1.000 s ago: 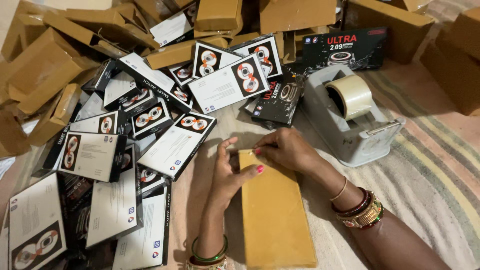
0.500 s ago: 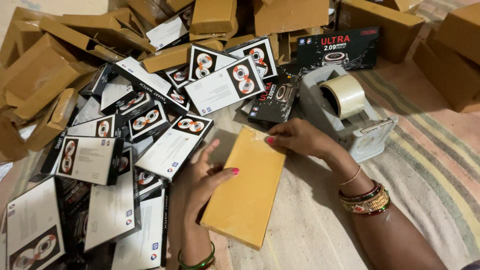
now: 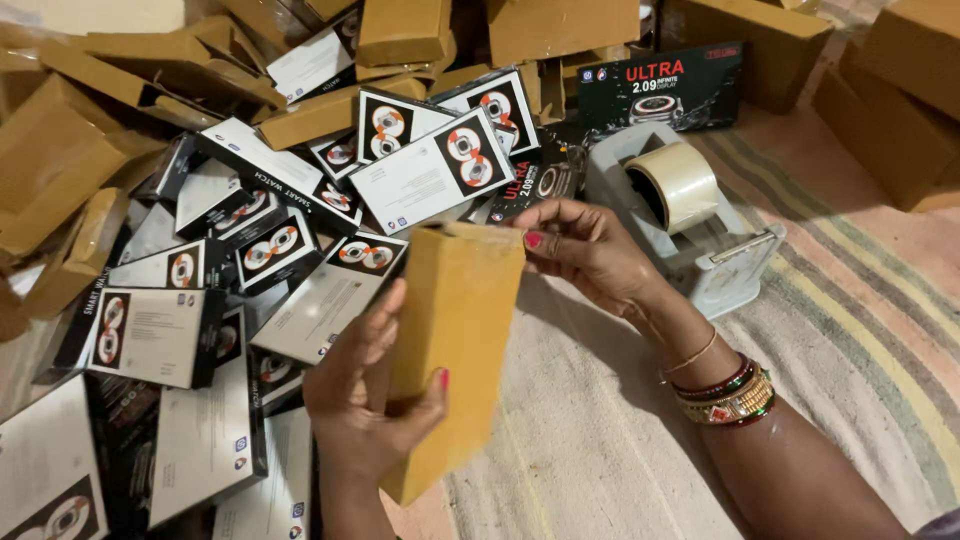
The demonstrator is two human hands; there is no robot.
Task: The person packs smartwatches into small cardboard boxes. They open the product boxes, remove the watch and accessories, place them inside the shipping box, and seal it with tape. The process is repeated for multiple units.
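A flat brown cardboard box (image 3: 455, 330) is lifted off the striped mat and tilted upright on its long side. My left hand (image 3: 368, 400) grips its lower half from the left, thumb on the front face. My right hand (image 3: 590, 250) touches its upper right corner with the fingertips. Both wrists wear bangles.
A heap of black-and-white product boxes (image 3: 300, 260) covers the floor at left. Brown cardboard boxes (image 3: 60, 150) pile up at the back and left. A grey tape dispenser (image 3: 700, 240) with a roll of clear tape stands right of the hands on the striped mat (image 3: 850, 330).
The brown box lay flat on the mat under both hands; it has been raised and turned onto its edge. My left hand moved around its lower part.
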